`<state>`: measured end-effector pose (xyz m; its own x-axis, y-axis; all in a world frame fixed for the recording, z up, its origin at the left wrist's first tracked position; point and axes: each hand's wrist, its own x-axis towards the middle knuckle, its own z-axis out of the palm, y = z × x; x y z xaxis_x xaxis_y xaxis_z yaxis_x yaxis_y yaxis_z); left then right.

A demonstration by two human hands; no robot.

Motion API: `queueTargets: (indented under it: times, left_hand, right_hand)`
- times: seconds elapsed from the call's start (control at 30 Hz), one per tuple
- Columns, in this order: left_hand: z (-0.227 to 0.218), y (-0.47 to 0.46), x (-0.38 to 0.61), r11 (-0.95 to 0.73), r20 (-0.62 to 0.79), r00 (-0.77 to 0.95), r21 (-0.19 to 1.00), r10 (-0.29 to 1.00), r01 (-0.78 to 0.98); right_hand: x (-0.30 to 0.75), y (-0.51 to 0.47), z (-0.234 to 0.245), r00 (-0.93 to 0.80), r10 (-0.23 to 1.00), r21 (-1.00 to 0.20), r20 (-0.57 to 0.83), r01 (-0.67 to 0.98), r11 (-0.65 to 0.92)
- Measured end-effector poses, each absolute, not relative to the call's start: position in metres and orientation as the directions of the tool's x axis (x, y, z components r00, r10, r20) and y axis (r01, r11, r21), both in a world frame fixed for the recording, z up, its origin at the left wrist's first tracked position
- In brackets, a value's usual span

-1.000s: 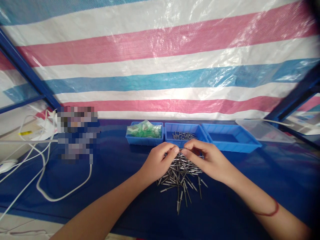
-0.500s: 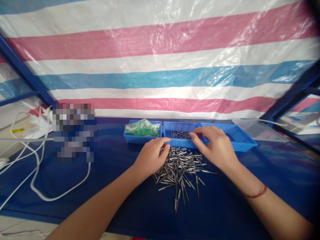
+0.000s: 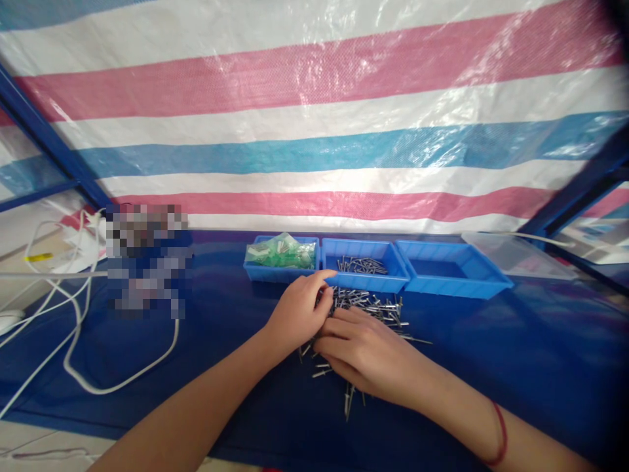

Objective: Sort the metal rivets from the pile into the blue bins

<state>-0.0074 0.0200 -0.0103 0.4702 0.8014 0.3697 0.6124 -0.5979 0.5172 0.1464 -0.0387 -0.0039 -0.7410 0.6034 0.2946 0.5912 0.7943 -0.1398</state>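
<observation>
Left hand [image 3: 299, 313] and right hand [image 3: 363, 354] press, fingers curled, on a rivet pile [image 3: 378, 307] on the blue surface [image 3: 221, 341]. Whether either grip holds anything is hidden.

Pile of rivets [image 3: 376, 308]: near half hidden beneath the right hand [image 3: 363, 354]; pins too small to count.
Left hand [image 3: 297, 314]: fingertips sunk in the pile; any pin pinched cannot be told.
Pixelated block [image 3: 145, 259]: blurred, well left of the left hand, unreadable.
Green bag [image 3: 281, 252]: just beyond the left hand, contents too small to make out.
Forearms: 2, cut off by the bottom edge.
White cable [image 3: 98, 391]: runs off the left edge.
</observation>
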Motion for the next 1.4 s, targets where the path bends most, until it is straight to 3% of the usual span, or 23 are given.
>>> queueTargets:
  times: [0.23, 0.47, 0.63, 0.83, 1.07, 1.2, 1.4]
  left_hand:
    - [-0.007, 0.014, -0.005, -0.586, 0.391, 0.436, 0.551, 0.811, 0.594]
    - [-0.004, 0.012, -0.006, -0.566, 0.373, 0.431, 0.616, 0.822, 0.547]
    - [0.005, 0.009, -0.007, -0.568, 0.409, 0.406, 0.691, 0.817, 0.447]
    - [0.008, 0.007, -0.005, -0.630, 0.399, 0.500, 0.605, 0.769, 0.486]
    - [0.002, 0.006, -0.002, -0.653, 0.391, 0.545, 0.607, 0.741, 0.453]
    - [0.001, 0.007, -0.002, -0.647, 0.386, 0.542, 0.612, 0.747, 0.456]
    - [-0.004, 0.009, -0.001, -0.646, 0.382, 0.543, 0.606, 0.748, 0.464]
  right_hand:
    - [0.144, -0.041, -0.003, -0.727, 0.622, -0.077, 0.290, 0.630, 0.773]
    - [0.139, -0.044, -0.005, -0.699, 0.645, -0.107, 0.307, 0.649, 0.754]
    - [0.148, -0.040, 0.000, -0.615, 0.677, -0.318, 0.404, 0.600, 0.734]
    - [0.172, -0.024, 0.005, -0.347, 0.759, -0.550, 0.551, 0.533, 0.643]
    - [0.176, -0.020, -0.001, -0.079, 0.877, -0.794, 0.474, 0.392, 0.465]
    - [0.172, -0.022, 0.000, -0.066, 0.898, -0.835, 0.435, 0.346, 0.429]
    - [0.176, -0.022, 0.001, -0.188, 0.855, -0.787, 0.483, 0.336, 0.518]
